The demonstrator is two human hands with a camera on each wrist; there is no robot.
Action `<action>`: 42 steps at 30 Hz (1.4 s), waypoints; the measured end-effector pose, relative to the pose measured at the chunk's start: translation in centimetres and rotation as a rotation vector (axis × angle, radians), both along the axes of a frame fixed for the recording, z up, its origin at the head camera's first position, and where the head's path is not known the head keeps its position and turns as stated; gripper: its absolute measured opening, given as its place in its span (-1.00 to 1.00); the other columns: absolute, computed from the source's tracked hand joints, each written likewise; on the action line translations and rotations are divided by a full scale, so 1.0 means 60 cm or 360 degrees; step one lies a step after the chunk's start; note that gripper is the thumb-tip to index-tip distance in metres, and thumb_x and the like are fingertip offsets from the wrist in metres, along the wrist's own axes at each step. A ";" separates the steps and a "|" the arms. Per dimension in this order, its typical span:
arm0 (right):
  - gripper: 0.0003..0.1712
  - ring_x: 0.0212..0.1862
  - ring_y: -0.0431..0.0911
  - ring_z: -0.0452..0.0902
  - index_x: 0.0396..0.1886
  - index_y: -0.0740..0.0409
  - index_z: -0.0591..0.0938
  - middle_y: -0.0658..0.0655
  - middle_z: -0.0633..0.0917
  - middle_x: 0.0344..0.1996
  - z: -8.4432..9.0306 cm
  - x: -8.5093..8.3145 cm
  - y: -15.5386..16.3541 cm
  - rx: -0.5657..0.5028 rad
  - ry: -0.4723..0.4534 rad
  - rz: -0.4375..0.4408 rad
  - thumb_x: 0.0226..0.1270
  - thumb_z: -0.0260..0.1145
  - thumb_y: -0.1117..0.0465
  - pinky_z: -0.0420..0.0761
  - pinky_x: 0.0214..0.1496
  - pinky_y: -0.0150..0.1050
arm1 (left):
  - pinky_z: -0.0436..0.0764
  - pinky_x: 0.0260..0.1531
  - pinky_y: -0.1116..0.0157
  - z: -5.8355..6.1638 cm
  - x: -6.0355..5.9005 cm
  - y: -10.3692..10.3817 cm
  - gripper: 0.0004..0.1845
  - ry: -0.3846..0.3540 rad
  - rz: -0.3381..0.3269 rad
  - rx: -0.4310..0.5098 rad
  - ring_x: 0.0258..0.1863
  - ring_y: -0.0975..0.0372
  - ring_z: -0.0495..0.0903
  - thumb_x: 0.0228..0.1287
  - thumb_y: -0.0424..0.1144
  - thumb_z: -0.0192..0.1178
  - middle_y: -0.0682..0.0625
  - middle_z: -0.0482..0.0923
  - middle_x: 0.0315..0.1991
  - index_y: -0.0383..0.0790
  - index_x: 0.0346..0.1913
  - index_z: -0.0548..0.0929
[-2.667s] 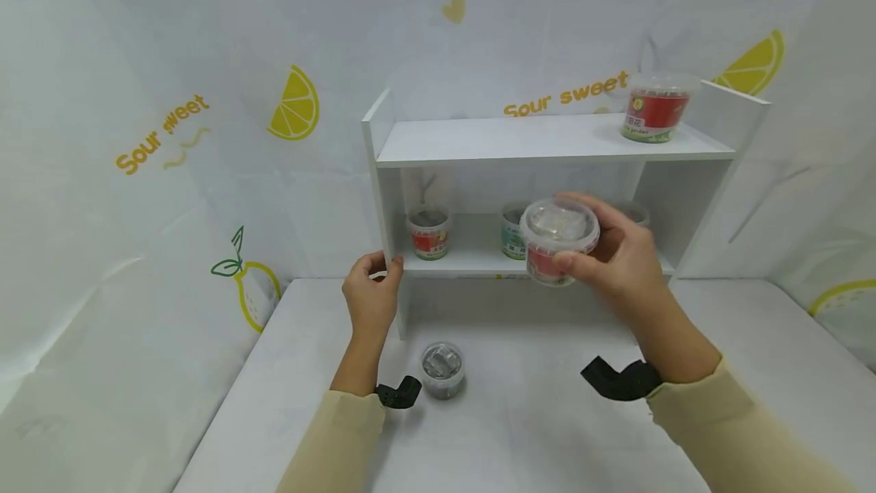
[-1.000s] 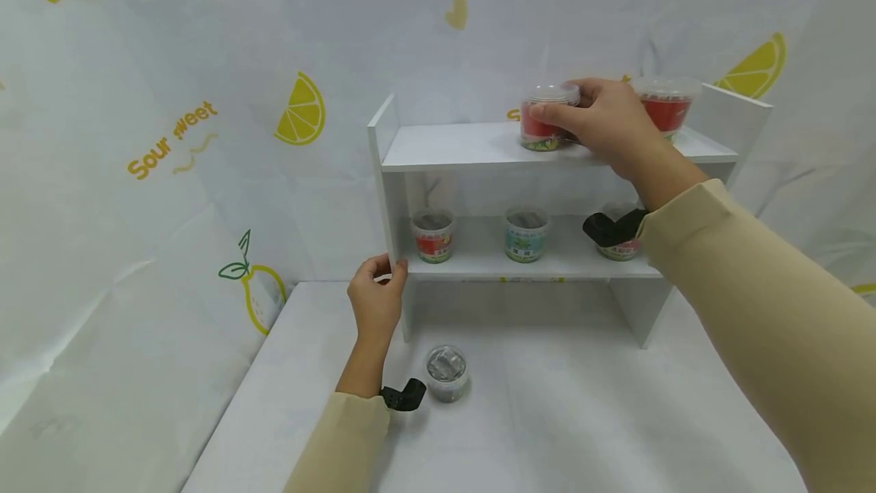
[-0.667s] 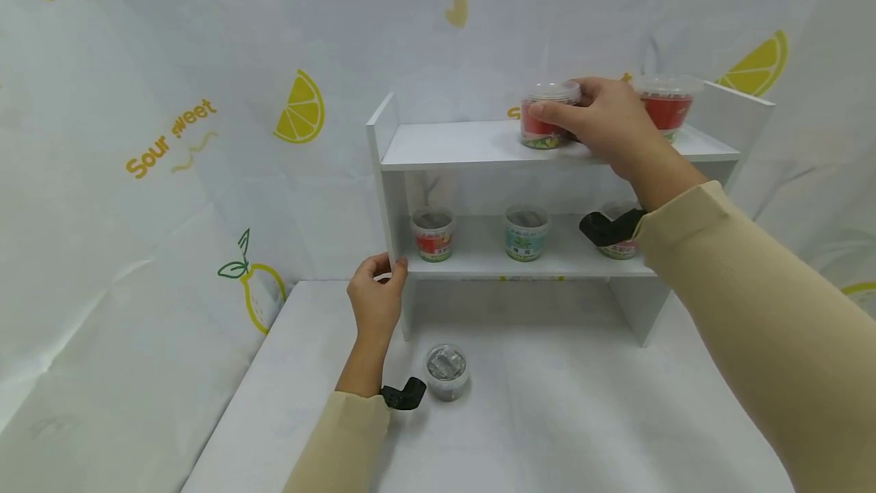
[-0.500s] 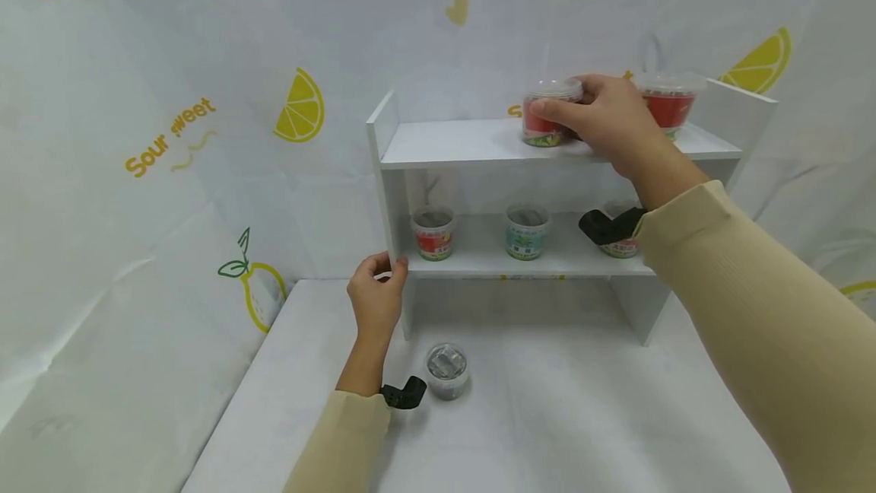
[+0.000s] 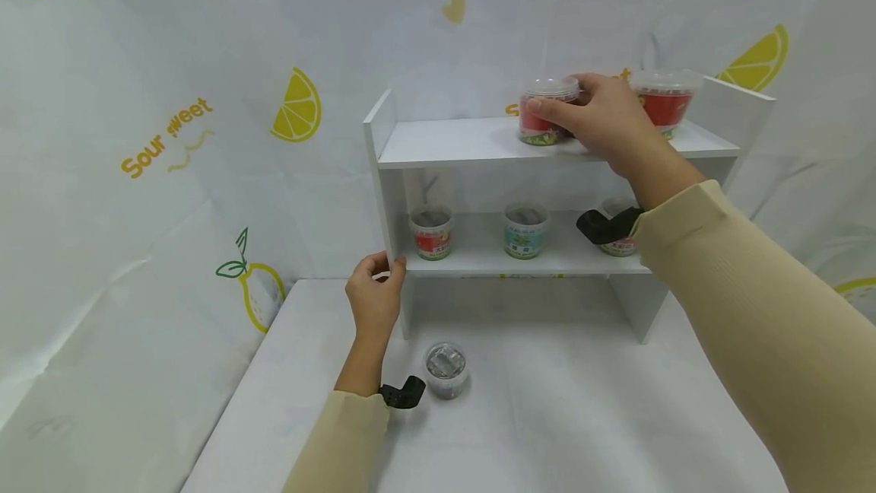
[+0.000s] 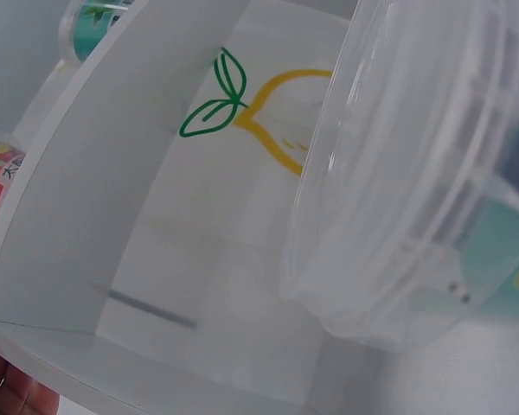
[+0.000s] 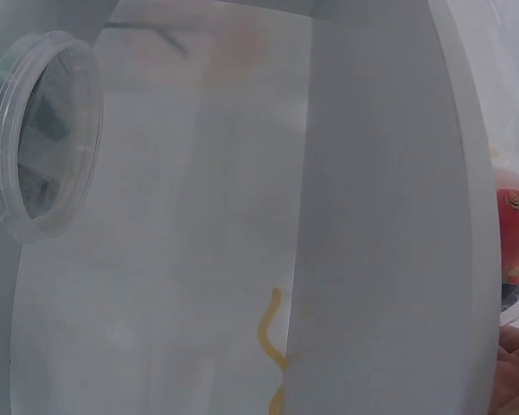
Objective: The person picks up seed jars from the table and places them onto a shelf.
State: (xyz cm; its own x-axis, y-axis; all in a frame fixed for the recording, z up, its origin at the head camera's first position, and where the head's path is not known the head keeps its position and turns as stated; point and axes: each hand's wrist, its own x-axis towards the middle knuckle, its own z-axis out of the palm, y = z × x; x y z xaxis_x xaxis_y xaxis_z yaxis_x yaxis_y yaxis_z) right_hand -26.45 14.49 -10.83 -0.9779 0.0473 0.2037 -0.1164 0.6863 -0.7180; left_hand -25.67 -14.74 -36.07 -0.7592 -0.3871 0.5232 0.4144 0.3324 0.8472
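High on the white two-tier shelf (image 5: pixel 465 139), my right hand (image 5: pixel 612 124) grips a clear-lidded plastic tub with a red label (image 5: pixel 536 126), thumb in front. The tub's base is at the top board, left of a second red-labelled tub (image 5: pixel 664 106). At the right edge of the right wrist view, part of the held tub (image 7: pixel 515 229) shows above my fingers (image 7: pixel 517 372). My left hand (image 5: pixel 374 300) pinches the front edge of the shelf's left side panel (image 5: pixel 388 204), thumb on the inner side. Its fingertips (image 6: pixel 17 393) peek in at the left wrist view's lower left corner.
On the lower board stand a red-labelled tub (image 5: pixel 432 234), a teal-labelled tub (image 5: pixel 525 233) and another tub (image 5: pixel 619 246), partly hidden behind my right wrist mount. One more lidded tub (image 5: pixel 446 371) stands on the white table (image 5: pixel 547 417), close to my left wrist.
My right hand has carried the red-labelled tub from in front of the lower board up to the top board; over the last second it has hardly moved. The left hand has stayed on the panel.
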 end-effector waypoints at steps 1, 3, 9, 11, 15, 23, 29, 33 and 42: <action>0.15 0.44 0.04 0.12 0.57 -0.03 0.12 0.13 0.24 0.50 0.000 0.000 0.000 0.0003 0.0002 -0.0002 0.12 0.24 -0.48 0.15 0.51 0.07 | 0.67 -0.29 0.30 0.000 0.000 0.000 -0.78 0.0000 -0.0002 0.0001 -0.27 0.17 0.64 0.21 -0.21 0.34 -0.11 0.70 -0.33 -0.32 -0.21 0.73; 0.16 0.47 0.04 0.10 0.58 -0.03 0.10 0.12 0.22 0.51 -0.001 0.000 0.000 0.0004 0.0013 -0.0006 0.12 0.24 -0.48 0.13 0.52 0.07 | 0.66 -0.30 0.31 0.000 0.000 -0.001 -0.78 0.0002 -0.0004 0.0001 -0.27 0.17 0.64 0.21 -0.21 0.34 -0.11 0.70 -0.32 -0.32 -0.21 0.73; 0.14 0.47 0.01 0.16 0.57 -0.03 0.11 0.12 0.28 0.49 -0.004 0.000 -0.003 -0.0012 0.0097 0.0003 0.13 0.25 -0.46 0.17 0.51 0.04 | 0.65 -0.31 0.32 0.000 0.000 -0.004 -0.78 0.0002 0.0007 0.0002 -0.27 0.17 0.63 0.21 -0.21 0.34 -0.10 0.70 -0.33 -0.31 -0.21 0.73; 0.15 0.47 -0.03 0.18 0.58 -0.02 0.09 0.12 0.28 0.49 -0.007 0.000 -0.004 -0.0035 0.0139 0.0008 0.13 0.26 -0.45 0.17 0.51 0.01 | 0.65 -0.31 0.32 0.000 0.000 -0.004 -0.78 0.0005 0.0015 0.0002 -0.27 0.17 0.64 0.20 -0.21 0.34 -0.10 0.69 -0.34 -0.32 -0.22 0.73; 0.14 0.49 -0.10 0.20 0.59 -0.04 0.03 0.06 0.23 0.52 -0.015 0.003 -0.004 -0.0164 0.0235 0.0005 0.16 0.29 -0.40 0.18 0.52 -0.09 | 0.67 -0.30 0.29 -0.001 0.001 -0.006 -0.78 0.0006 0.0025 -0.0001 -0.27 0.17 0.64 0.20 -0.21 0.34 -0.11 0.70 -0.33 -0.32 -0.21 0.73; -0.01 0.47 -0.21 0.22 0.57 0.04 0.09 0.04 0.27 0.50 -0.033 0.024 -0.006 -0.0604 0.0647 0.0141 0.26 0.39 -0.02 0.20 0.47 -0.38 | 0.69 -0.28 0.27 -0.003 0.002 -0.004 -0.80 0.0003 0.0017 0.0006 -0.26 0.18 0.64 0.21 -0.21 0.33 -0.09 0.70 -0.32 -0.29 -0.21 0.73; -0.06 0.42 -0.18 0.32 0.51 0.10 0.22 0.08 0.39 0.43 -0.053 0.050 -0.009 -0.0868 0.0923 0.0220 0.18 0.45 0.09 0.26 0.42 -0.42 | 0.68 -0.30 0.30 -0.001 0.001 -0.002 -0.79 0.0020 0.0003 0.0010 -0.27 0.18 0.64 0.21 -0.21 0.33 -0.08 0.70 -0.33 -0.29 -0.20 0.73; -0.10 0.36 -0.11 0.42 0.44 0.16 0.34 0.15 0.49 0.34 -0.081 0.072 -0.015 -0.1193 0.1100 0.0351 0.10 0.52 0.16 0.31 0.42 -0.32 | 0.68 -0.31 0.30 0.000 0.000 -0.001 -0.79 0.0040 -0.0002 0.0011 -0.26 0.17 0.64 0.20 -0.22 0.33 -0.10 0.69 -0.33 -0.31 -0.20 0.73; -0.48 0.12 -0.03 0.63 0.20 0.38 0.52 0.21 0.69 0.07 -0.196 0.125 -0.037 -0.1418 0.1262 0.0669 0.21 0.34 0.44 0.55 0.21 -0.33 | 0.69 -0.29 0.31 -0.003 0.000 -0.003 -0.78 0.0041 -0.0001 0.0001 -0.26 0.19 0.64 0.23 -0.20 0.32 -0.08 0.69 -0.31 -0.29 -0.18 0.73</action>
